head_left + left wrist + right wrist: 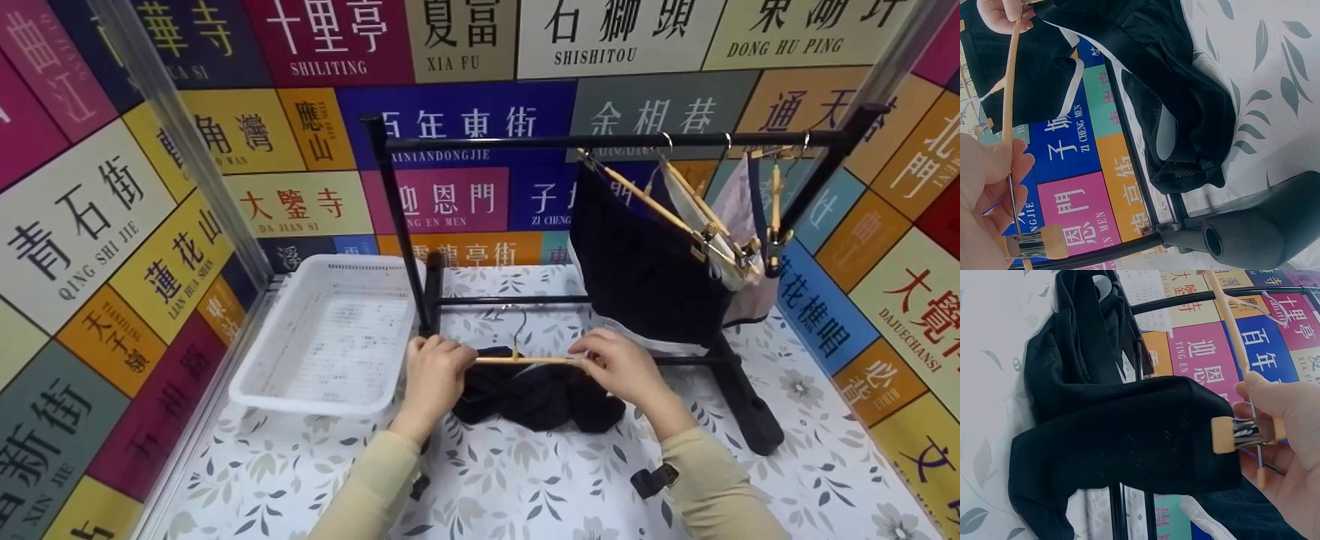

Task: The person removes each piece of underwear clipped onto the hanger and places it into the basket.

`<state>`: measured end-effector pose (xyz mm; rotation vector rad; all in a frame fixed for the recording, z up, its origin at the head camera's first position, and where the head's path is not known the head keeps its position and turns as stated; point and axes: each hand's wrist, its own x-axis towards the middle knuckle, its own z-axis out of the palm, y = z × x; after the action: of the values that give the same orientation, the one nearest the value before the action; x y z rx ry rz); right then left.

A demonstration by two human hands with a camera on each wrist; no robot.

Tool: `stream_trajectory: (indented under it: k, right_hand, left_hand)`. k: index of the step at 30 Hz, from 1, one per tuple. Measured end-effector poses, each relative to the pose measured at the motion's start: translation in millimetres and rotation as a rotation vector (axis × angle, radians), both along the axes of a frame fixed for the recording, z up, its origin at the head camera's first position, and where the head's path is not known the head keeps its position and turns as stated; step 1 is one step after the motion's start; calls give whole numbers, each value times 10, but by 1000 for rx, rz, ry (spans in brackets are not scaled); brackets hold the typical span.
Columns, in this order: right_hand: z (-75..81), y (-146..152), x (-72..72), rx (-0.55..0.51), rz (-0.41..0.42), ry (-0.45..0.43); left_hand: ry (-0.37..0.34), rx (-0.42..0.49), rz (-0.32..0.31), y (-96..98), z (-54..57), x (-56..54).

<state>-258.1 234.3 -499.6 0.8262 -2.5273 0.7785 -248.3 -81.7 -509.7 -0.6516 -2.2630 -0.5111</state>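
In the head view, a wooden clip hanger (540, 361) with a metal hook is held level between two hands. My left hand (437, 379) grips its left end; the clip (1036, 243) beside those fingers has no cloth in it in the left wrist view. My right hand (621, 369) pinches the right end, thumb on the bar. There, in the right wrist view, a wooden-padded clip (1235, 434) is clamped on the edge of a black garment (1123, 433). The rest of that garment drops in loose folds onto the table; its exact kind is unclear.
A black metal rack (525, 142) stands behind the hands. Hangers on its right carry a black garment with white trim (637, 262) and a pink one (739, 202). A white plastic basket (259, 330) sits at left on the leaf-patterned tabletop (525, 480).
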Motion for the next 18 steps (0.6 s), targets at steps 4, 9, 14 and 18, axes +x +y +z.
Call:
stream_trajectory:
  k: [4,9,14,18]
  right_hand:
    - [34,42,16,-17,-8,-34]
    - [52,109,15,-16,-9,-26]
    - [48,184,25,-3,-40,-42]
    - [40,233,41,19,-60,-34]
  left_hand:
    - [-28,4,12,-5,-27,1]
    - [-52,2,24,-16,-50,2]
    - [-54,2,26,-34,-64,6]
    - [-68,7,26,-45,-69,18]
